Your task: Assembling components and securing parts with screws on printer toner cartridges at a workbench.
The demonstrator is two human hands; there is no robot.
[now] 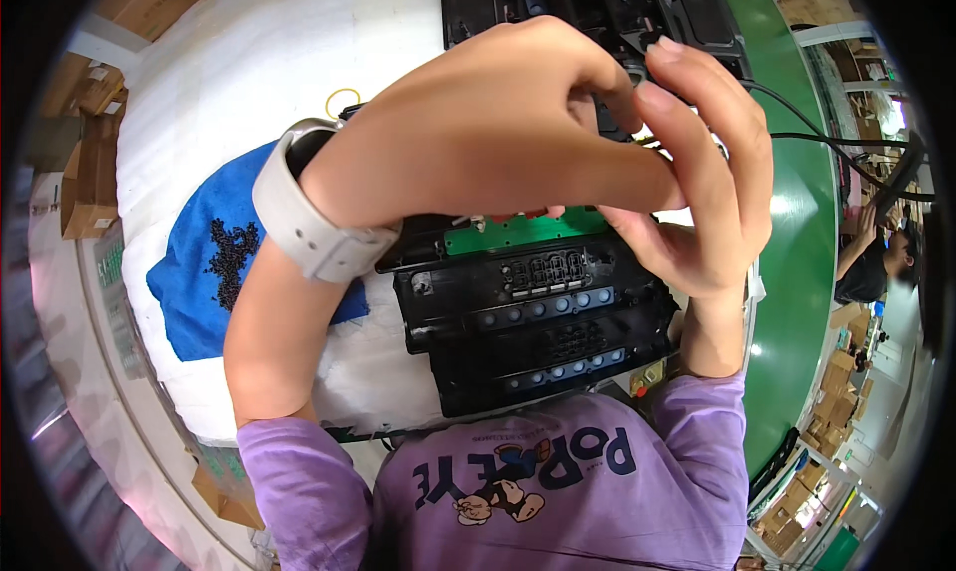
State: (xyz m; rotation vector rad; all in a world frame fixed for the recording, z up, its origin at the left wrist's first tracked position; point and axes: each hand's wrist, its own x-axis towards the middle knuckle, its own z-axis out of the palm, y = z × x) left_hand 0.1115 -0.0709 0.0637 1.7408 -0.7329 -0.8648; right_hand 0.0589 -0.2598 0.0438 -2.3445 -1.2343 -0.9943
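My left hand (528, 123), wearing a pale watch (314, 228), reaches across to the right, fingers curled and thumb stretched towards my right hand. Anything in its grip is hidden behind the hand. Close against it, my right hand (712, 173) is raised with bent fingers apart, no object visible in them. Below both hands lie black plastic housings (538, 317) with rows of round bluish-grey windows. A green circuit board (518, 232) shows under my left forearm, partly covered.
A blue cloth (189, 272) bearing a heap of small black screws (232, 262) lies at left on a white sheet (219, 73). More black housings (597, 3) stand at the back. Black cables (846, 141) cross the green surface (797, 272) at right; another person (868, 262) is farther off.
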